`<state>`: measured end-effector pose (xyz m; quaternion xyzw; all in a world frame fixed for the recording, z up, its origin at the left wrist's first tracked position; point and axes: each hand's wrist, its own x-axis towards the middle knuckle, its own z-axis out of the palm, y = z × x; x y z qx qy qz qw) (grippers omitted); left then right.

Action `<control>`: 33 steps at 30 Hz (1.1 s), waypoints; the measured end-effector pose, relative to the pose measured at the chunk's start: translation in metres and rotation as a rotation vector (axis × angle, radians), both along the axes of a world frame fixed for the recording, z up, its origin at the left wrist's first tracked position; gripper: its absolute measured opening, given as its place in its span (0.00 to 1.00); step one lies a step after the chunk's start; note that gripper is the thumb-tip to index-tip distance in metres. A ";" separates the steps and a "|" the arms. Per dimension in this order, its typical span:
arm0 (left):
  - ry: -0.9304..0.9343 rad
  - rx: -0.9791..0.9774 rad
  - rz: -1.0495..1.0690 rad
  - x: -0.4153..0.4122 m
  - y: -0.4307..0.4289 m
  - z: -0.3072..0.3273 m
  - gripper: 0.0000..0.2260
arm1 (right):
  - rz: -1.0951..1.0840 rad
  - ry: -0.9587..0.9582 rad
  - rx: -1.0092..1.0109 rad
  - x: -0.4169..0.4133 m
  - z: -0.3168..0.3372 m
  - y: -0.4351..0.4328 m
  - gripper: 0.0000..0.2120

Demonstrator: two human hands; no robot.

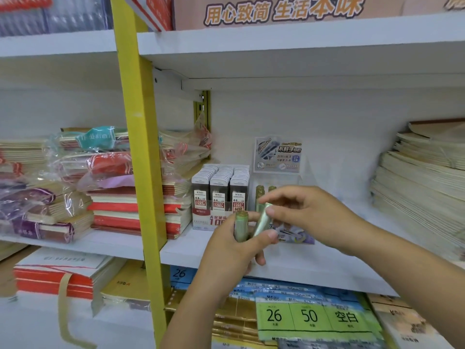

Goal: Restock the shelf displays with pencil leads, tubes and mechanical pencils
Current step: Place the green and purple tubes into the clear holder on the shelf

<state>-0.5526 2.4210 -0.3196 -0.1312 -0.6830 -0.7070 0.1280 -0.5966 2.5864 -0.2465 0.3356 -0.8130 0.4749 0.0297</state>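
While the left hand (pixel 234 250) grips an upright tube (pixel 241 226), cap upward, the right hand (pixel 309 215) pinches a tilted tube (pixel 261 221) near its top; its long axis leans up and right and its lower end meets the left thumb. Both green tubes are held above the front edge of the shelf (pixel 314 268). The standing tubes (pixel 260 195) already on display lie directly behind the hands, nearer the right one, so placement likely means a short reach back. Above them a header card (pixel 276 154) reads "不脏手铅芯". Just left, the lead box (pixel 220 197) shows "0.5", "HB" and "100". Lower tags (pixel 309 316) read "26", "50", "空白".
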 end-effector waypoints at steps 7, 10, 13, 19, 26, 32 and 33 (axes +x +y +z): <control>-0.074 0.242 -0.025 0.004 -0.006 -0.008 0.08 | 0.003 -0.203 -0.145 0.006 -0.007 0.031 0.07; -0.055 0.179 0.035 0.002 -0.010 -0.008 0.07 | -0.064 -0.045 0.110 0.005 -0.005 0.028 0.04; -0.040 0.129 0.047 0.002 -0.011 -0.006 0.07 | -0.079 0.119 0.179 0.006 -0.001 0.016 0.04; -0.026 0.071 0.104 -0.003 -0.015 -0.007 0.08 | 0.013 0.179 0.284 -0.004 0.006 -0.001 0.14; -0.156 0.019 0.095 -0.011 -0.029 -0.008 0.11 | -0.137 0.199 -0.090 -0.058 0.043 -0.006 0.17; 0.020 -0.050 0.193 -0.015 -0.027 -0.012 0.04 | -0.292 0.250 0.097 -0.104 0.043 -0.024 0.15; 0.045 -0.073 0.204 -0.016 -0.025 -0.012 0.04 | -0.294 0.233 0.136 -0.110 0.040 -0.028 0.15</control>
